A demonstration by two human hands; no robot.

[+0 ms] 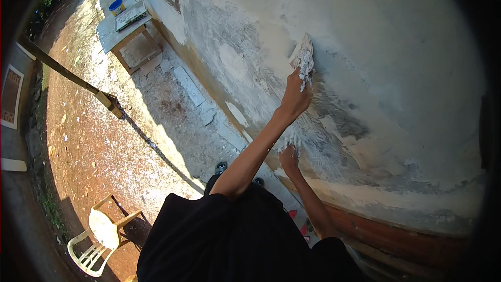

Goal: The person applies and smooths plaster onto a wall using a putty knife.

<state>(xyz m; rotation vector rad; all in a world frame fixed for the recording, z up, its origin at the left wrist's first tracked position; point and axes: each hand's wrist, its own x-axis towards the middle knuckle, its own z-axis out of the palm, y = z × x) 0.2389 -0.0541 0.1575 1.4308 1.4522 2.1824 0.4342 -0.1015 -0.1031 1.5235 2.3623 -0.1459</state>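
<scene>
My left hand (297,96) is raised against the wall, its fingers closed round a putty knife (301,52). White putty (307,68) is heaped thickly along that blade, which lies at or very near the wall (360,42). Lower down, close to my body, my right hand (288,157) is closed as well. Whitish putty (292,140) sticks out above its fingers; whatever tool carries it is too covered to make out. Around both hands the wall shows grey-white smeared patches and darker streaks.
A small wooden table (136,47) stands by the wall at far left, bearing a flat board (130,15) and a blue-and-yellow bucket (116,6). A pole (68,70) rises from the yard. A plastic chair (104,230) is at lower left. Flat slabs (189,86) lie along the wall's foot.
</scene>
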